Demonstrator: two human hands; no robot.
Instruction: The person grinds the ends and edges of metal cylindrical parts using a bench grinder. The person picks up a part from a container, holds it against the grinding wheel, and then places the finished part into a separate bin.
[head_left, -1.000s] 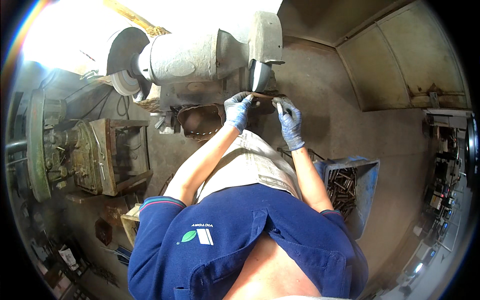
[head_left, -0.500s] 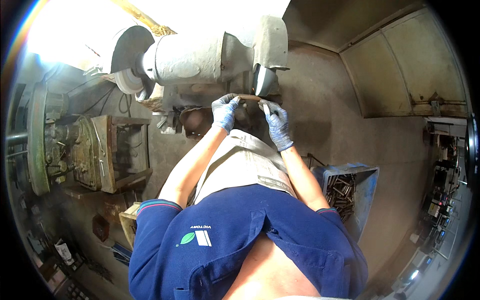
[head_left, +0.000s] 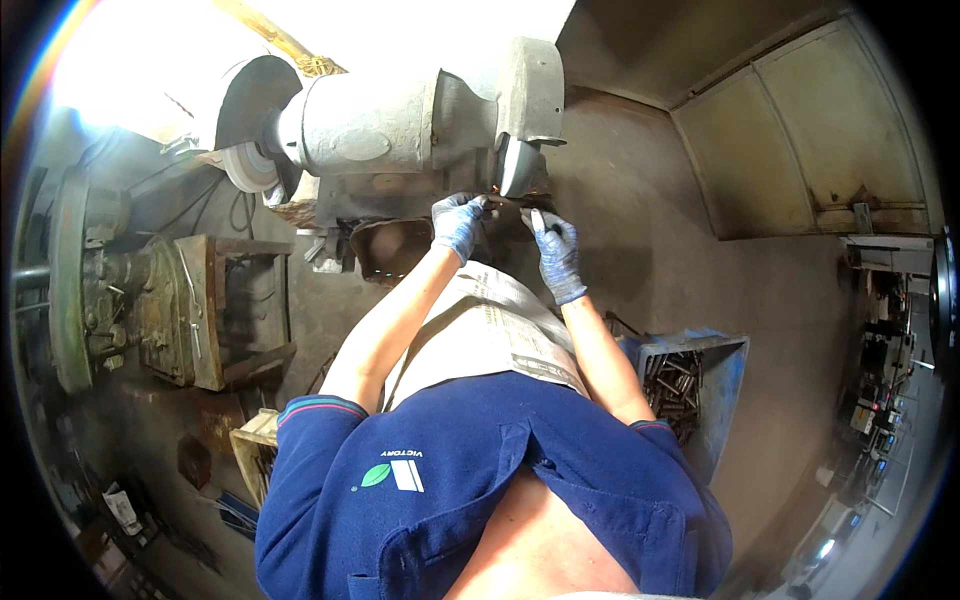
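A grey bench grinder (head_left: 375, 120) stands in front of me. Beneath its right guard, the rim of the grinding wheel (head_left: 518, 168) shows, with small orange sparks close by. My left hand (head_left: 457, 222), in a blue-and-grey work glove, is closed with its fingertips just left of the wheel's lower edge. My right hand (head_left: 555, 250), gloved alike, pinches from the right side. Between them a short, thin metal rod (head_left: 508, 202) spans below the wheel, dark and hard to make out now. Each hand grips one end.
At my right stands a blue crate (head_left: 730, 400) holding several metal rods (head_left: 675, 385). A second, white wheel (head_left: 248, 167) sits on the grinder's left end. Left of me are a green machine (head_left: 75, 280) and a metal frame (head_left: 210, 310). Newspaper (head_left: 490, 320) covers my lap.
The rod, plainly brown before, now looks dark, and sparks have appeared by the wheel. My hands have shifted slightly down and a little apart. The whole view has moved slightly.
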